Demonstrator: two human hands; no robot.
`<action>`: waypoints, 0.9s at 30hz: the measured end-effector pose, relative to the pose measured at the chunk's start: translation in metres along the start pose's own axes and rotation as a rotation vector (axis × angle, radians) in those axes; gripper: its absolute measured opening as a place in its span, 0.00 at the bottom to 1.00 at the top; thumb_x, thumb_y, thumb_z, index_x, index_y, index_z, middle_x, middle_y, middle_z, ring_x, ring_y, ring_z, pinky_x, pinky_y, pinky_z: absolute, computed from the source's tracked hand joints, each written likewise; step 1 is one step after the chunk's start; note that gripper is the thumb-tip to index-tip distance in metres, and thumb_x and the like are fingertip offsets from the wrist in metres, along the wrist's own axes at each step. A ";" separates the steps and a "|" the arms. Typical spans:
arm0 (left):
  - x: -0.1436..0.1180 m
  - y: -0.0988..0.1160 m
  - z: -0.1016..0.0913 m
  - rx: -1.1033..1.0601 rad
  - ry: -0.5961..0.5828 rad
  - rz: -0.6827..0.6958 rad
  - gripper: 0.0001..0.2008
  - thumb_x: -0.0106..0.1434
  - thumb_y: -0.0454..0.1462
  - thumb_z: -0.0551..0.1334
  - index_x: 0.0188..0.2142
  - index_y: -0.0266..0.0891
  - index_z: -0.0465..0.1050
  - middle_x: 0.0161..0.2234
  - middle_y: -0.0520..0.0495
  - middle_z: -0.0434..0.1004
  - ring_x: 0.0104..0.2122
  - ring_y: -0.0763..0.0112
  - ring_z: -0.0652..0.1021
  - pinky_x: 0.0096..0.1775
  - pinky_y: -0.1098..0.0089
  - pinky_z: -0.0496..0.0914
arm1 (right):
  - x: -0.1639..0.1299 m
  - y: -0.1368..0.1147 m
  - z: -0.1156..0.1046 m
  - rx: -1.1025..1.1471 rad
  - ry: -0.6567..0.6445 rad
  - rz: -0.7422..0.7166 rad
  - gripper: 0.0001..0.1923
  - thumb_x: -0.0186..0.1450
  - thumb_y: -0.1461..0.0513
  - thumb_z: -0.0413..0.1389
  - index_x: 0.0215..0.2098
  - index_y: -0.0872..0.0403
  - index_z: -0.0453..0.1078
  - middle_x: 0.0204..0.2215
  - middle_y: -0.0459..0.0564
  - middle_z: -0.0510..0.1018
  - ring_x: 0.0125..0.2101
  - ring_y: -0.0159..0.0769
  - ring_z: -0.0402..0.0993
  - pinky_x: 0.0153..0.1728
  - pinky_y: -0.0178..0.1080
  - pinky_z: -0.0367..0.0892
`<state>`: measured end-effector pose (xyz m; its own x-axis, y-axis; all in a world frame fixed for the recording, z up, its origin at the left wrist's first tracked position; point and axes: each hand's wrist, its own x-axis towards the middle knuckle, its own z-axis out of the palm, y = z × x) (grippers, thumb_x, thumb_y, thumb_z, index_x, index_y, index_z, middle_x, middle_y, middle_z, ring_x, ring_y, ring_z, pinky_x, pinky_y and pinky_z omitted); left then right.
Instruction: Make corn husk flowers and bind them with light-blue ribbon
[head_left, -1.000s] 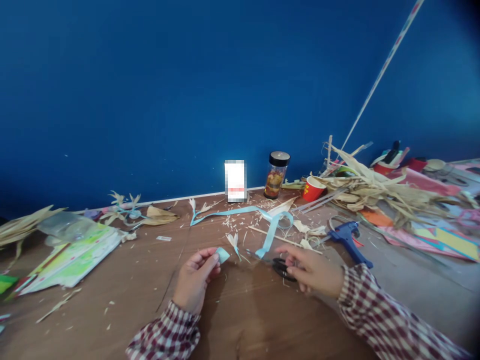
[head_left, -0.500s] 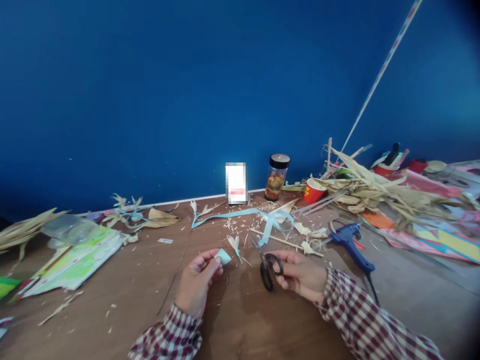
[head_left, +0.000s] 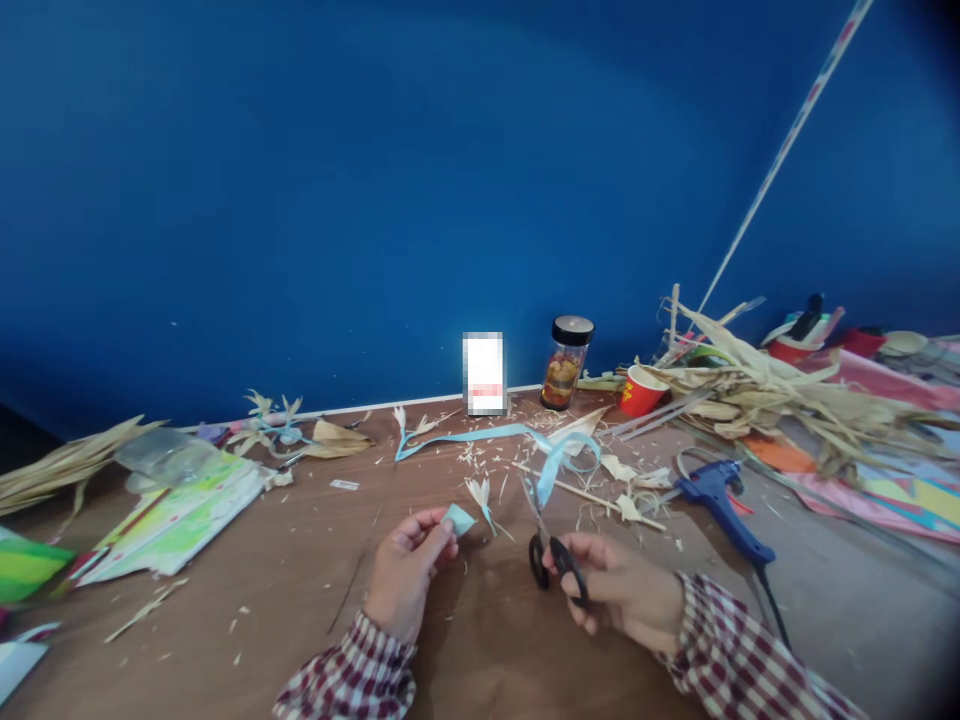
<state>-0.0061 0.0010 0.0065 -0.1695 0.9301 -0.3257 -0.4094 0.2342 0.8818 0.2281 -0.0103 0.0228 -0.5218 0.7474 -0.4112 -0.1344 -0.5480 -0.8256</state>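
Note:
My left hand [head_left: 411, 570] pinches a small light-blue piece of ribbon [head_left: 459, 520] between thumb and fingers. In my right hand [head_left: 619, 590] are scissors with black handles [head_left: 556, 568]; their blades point away from me, toward a longer light-blue ribbon [head_left: 551, 470] that lies curled on the table. Whether the blades touch that ribbon I cannot tell. Between the hands and a little beyond them lies a small pale husk flower [head_left: 480, 493] with a blue-wrapped stem. Another pale flower [head_left: 400, 420] lies at the ribbon's far left end.
A blue glue gun [head_left: 724, 505] lies right of my right hand. Behind stand a lidded jar [head_left: 566, 365] and a red paper cup [head_left: 641, 390]. Dried corn husks [head_left: 787, 385] are heaped at the right. A painted sheet [head_left: 176, 520] lies left; scraps litter the brown table [head_left: 300, 600].
The view has shifted slightly, so everything sits a bit further right and lower. My right hand has turned the scissors, and their handles now sit differently. The left hand keeps its ribbon piece.

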 end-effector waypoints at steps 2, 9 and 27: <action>0.000 0.000 0.000 0.007 0.000 -0.004 0.13 0.42 0.37 0.69 0.29 0.34 0.73 0.23 0.52 0.73 0.22 0.80 0.71 0.26 0.78 0.69 | -0.005 -0.004 0.002 -0.264 0.029 -0.126 0.07 0.55 0.61 0.59 0.32 0.56 0.69 0.28 0.45 0.69 0.25 0.25 0.68 0.26 0.28 0.65; -0.002 0.004 0.002 0.012 0.022 -0.008 0.15 0.41 0.38 0.69 0.30 0.34 0.72 0.22 0.52 0.73 0.21 0.79 0.72 0.24 0.78 0.69 | -0.022 -0.039 0.006 -0.537 0.093 -0.276 0.08 0.59 0.57 0.53 0.34 0.53 0.69 0.43 0.51 0.71 0.39 0.36 0.69 0.40 0.39 0.65; 0.002 0.001 0.002 -0.023 0.025 -0.024 0.15 0.39 0.36 0.70 0.29 0.34 0.73 0.22 0.51 0.74 0.21 0.78 0.72 0.26 0.76 0.70 | -0.044 -0.067 0.003 -0.771 0.158 -0.375 0.11 0.59 0.56 0.53 0.30 0.54 0.72 0.42 0.53 0.66 0.42 0.41 0.64 0.41 0.42 0.63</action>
<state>-0.0053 0.0033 0.0072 -0.1811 0.9169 -0.3556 -0.4344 0.2498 0.8654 0.2577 -0.0074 0.0970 -0.4263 0.9025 -0.0613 0.3636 0.1089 -0.9252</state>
